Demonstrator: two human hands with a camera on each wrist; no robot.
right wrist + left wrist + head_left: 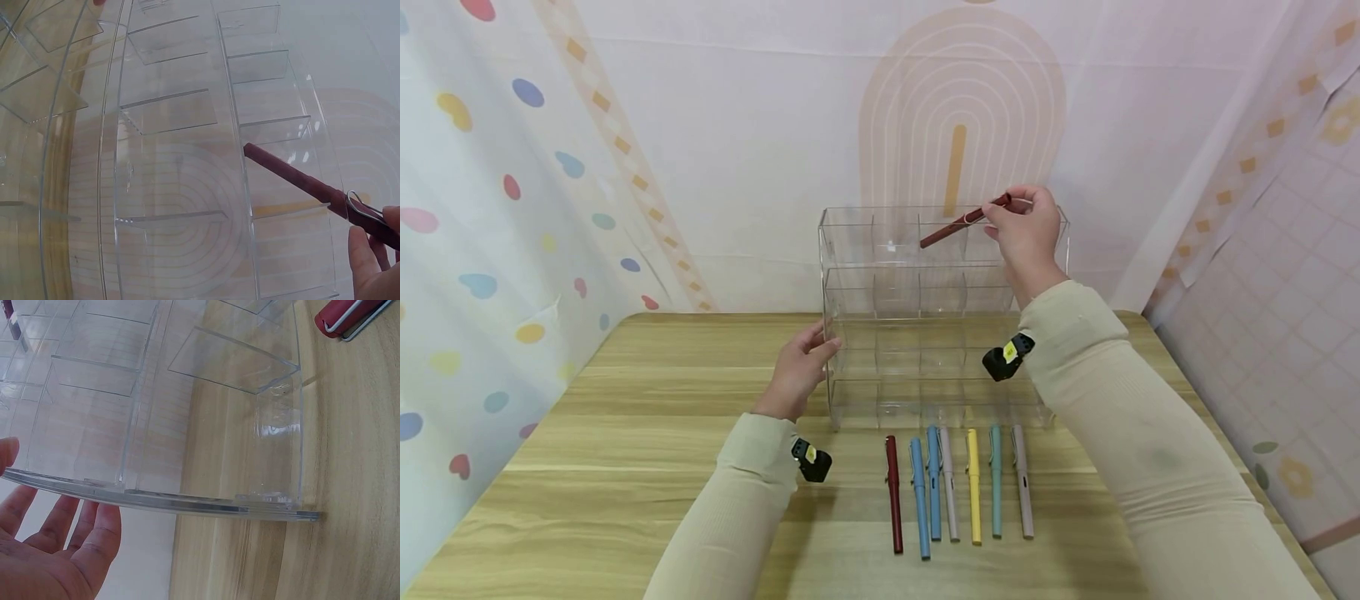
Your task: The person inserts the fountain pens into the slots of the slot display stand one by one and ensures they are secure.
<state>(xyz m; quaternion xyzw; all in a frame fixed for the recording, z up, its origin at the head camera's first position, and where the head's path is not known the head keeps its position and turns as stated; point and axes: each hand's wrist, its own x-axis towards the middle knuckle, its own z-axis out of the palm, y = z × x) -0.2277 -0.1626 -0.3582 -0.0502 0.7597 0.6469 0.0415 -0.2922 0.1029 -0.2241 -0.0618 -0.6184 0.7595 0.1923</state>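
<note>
Head view shows the right hand (1030, 235) pinching a dark red pen (952, 229) near the top row of the clear rack (898, 318), while the left hand (800, 371) holds its side, some fingers hidden. Right wrist view cuts off the pen's held end; whether its tip touches is hard to see.
</note>
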